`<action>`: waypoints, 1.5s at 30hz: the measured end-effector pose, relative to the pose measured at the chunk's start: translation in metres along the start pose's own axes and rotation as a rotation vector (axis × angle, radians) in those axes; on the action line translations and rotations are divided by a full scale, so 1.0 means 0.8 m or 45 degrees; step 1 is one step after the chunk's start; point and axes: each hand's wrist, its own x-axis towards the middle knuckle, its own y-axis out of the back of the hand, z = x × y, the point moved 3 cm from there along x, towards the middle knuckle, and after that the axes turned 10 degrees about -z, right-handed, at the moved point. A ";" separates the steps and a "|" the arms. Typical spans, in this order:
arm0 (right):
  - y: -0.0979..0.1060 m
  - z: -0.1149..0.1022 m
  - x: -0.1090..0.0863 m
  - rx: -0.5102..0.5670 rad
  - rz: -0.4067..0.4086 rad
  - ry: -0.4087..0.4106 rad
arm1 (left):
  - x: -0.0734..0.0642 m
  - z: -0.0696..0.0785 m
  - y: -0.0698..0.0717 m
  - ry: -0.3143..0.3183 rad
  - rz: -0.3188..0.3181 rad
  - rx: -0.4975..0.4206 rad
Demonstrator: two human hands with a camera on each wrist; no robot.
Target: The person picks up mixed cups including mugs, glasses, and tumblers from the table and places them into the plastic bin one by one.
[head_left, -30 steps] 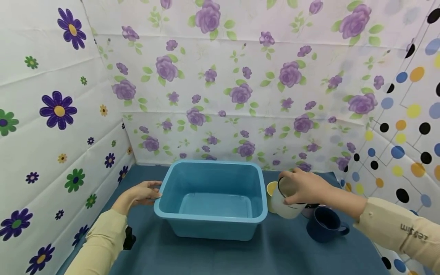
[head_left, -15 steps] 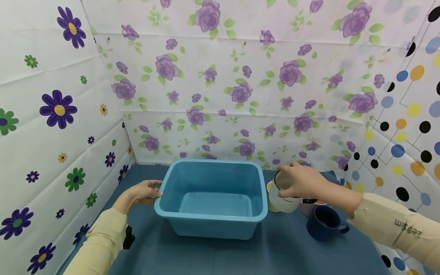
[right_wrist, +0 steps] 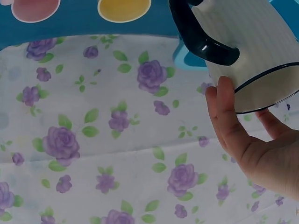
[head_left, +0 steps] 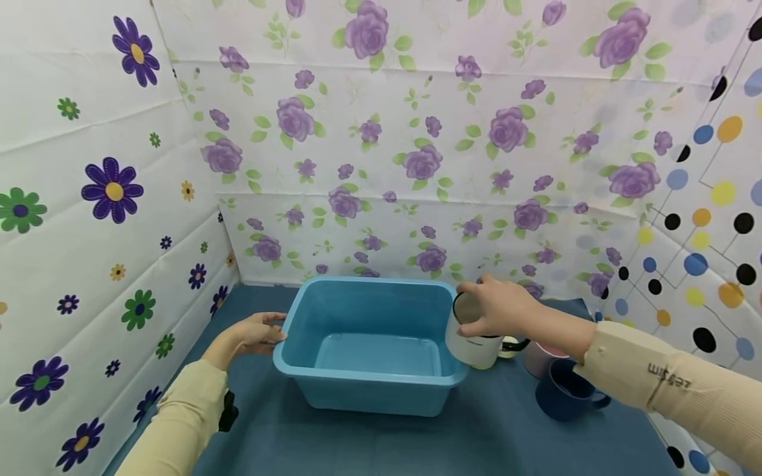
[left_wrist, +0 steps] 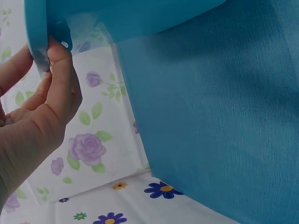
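Observation:
A light blue plastic basin [head_left: 374, 396] stands upright on the table, with nothing visible inside it. At its left side, my left hand [head_left: 254, 334] pinches the rim between thumb and fingers, as the left wrist view shows on the rim [left_wrist: 37, 32]. My right hand [head_left: 506, 309] grips a white mug [head_left: 470, 349] with a black rim and black handle [right_wrist: 205, 44]. The mug is held by its rim, tilted, in front of the basin's right edge in the head view. Whether it touches the basin I cannot tell.
Right of the basin stand a dark blue mug [head_left: 562, 395], a pink cup [head_left: 536, 359] and a yellow cup [right_wrist: 124, 8], mostly hidden in the head view. A blue cloth [head_left: 250, 436] covers the table. Patterned sheets [head_left: 381, 132] enclose the back and sides.
My right hand has carried the white mug leftward, from beside the cups to the basin's right rim. The left hand has stayed on the basin. The head view has shifted slightly.

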 end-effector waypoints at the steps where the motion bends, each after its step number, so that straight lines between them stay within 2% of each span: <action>1: 0.000 -0.002 0.003 -0.002 -0.006 0.000 | 0.000 0.000 0.000 0.002 -0.002 0.000; 10: 0.008 -0.021 0.025 -0.024 -0.033 0.034 | -0.006 -0.001 0.006 0.014 0.011 0.008; 17: 0.012 -0.032 0.038 -0.030 -0.041 0.049 | -0.007 0.000 0.003 0.011 0.012 -0.011; 36: 0.007 -0.058 0.085 0.004 -0.156 0.006 | -0.009 -0.003 0.003 0.024 0.028 -0.017; 45: -0.004 -0.063 0.108 0.062 -0.228 0.016 | -0.001 -0.007 0.001 -0.010 0.033 -0.048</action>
